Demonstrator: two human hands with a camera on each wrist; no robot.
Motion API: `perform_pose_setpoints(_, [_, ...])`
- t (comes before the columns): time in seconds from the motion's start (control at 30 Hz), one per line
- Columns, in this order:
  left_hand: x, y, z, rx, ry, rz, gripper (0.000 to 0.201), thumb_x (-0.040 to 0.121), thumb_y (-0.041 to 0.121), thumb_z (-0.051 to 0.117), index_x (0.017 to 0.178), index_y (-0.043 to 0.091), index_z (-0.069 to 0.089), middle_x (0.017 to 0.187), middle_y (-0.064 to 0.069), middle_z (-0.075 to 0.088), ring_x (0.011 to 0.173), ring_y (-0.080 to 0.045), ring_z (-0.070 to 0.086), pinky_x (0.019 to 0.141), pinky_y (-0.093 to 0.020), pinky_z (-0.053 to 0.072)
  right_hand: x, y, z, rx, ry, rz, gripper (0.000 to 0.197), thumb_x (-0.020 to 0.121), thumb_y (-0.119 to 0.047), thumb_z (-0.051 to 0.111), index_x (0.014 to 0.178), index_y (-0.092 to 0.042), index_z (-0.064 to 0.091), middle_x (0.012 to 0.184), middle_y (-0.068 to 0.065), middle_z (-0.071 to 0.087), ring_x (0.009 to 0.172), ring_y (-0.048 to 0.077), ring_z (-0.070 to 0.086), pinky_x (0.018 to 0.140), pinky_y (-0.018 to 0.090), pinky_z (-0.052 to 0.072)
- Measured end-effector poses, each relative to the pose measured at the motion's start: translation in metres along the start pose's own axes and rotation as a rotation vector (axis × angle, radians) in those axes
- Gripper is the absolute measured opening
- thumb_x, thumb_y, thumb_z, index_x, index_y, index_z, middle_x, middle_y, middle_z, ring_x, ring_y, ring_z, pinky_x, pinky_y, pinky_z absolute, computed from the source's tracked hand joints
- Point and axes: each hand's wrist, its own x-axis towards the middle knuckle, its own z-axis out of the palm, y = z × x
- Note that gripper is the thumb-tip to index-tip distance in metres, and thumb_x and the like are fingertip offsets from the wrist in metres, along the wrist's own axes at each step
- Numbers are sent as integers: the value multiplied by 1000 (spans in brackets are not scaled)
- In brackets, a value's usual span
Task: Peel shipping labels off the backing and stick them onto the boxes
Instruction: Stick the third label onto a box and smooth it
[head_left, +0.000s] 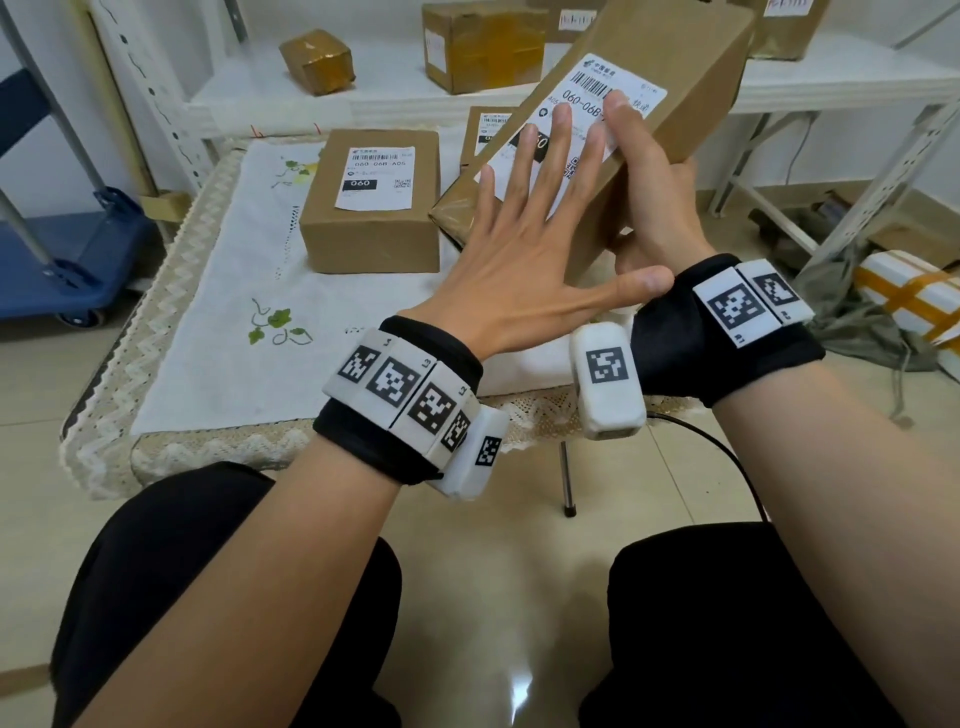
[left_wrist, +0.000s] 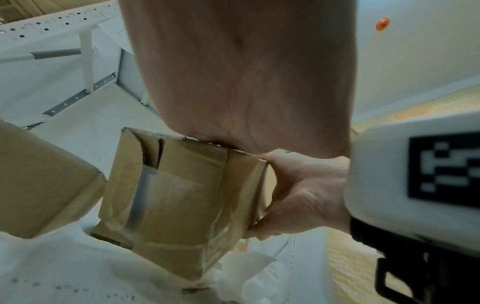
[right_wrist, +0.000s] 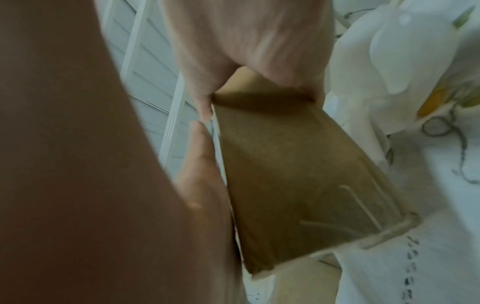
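A brown cardboard box (head_left: 680, 52) is held tilted above the table, its lower end near the cloth. A white shipping label (head_left: 597, 85) with a barcode lies on its upper face. My left hand (head_left: 524, 218) lies flat on that label with straight, spread fingers. My right hand (head_left: 652, 176) grips the box's right edge, thumb on the label face and fingers behind. The left wrist view shows the box's taped end (left_wrist: 182, 195) with my right hand (left_wrist: 306, 195) round its corner. The right wrist view shows the box's plain underside (right_wrist: 298, 174).
A second labelled box (head_left: 371, 202) stands on the table's white embroidered cloth (head_left: 234, 312), and another labelled box (head_left: 488, 130) lies behind it. Several taped boxes (head_left: 483, 47) sit on the white shelf. A blue cart (head_left: 62, 260) is at left, a white parcel (head_left: 909, 296) on the floor at right.
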Motion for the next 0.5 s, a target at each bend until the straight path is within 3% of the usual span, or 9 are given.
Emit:
perform_pose_setpoints(0.07, [1,8,-13,-92,26,-47,107,85,83,14,161,13,-16,166,-12,-28,154,-30,-26,119,-44,-28,5,5,0,-1,-74,-58,102,54,-76,84,134,-30,40,139,-1,56,122,19,60,96,46,54])
perform_pose_setpoints(0.13, [4,9,-26,-172,28,-121,95,92,73,0,160,8,-16,165,-16,-28,153,-31,-24,109,-29,-36,11,14,9,-41,-78,-71,107,50,-81,84,138,-40,39,148,-4,51,127,21,59,94,57,55])
perform_pose_setpoints(0.23, [7,-16,-21,-3,137,-66,111,85,85,23,162,14,-13,168,-13,-23,155,-30,-22,122,-55,-19,12,16,9,-60,-171,-57,109,45,-71,90,135,-30,43,137,5,58,121,25,64,94,45,58])
perform_pose_setpoints(0.3, [7,-27,-14,35,139,-81,115,83,87,28,162,14,-12,169,-12,-21,156,-29,-21,122,-56,-15,-22,-7,13,-61,-190,-38,108,42,-65,91,134,-27,48,133,7,61,118,25,66,95,43,58])
perform_pose_setpoints(0.5, [6,-18,-12,3,112,-79,115,80,88,25,162,16,-12,168,-11,-23,155,-31,-22,123,-59,-13,-17,-9,8,5,-167,-67,109,45,-62,92,137,-25,46,137,6,58,117,21,68,97,41,58])
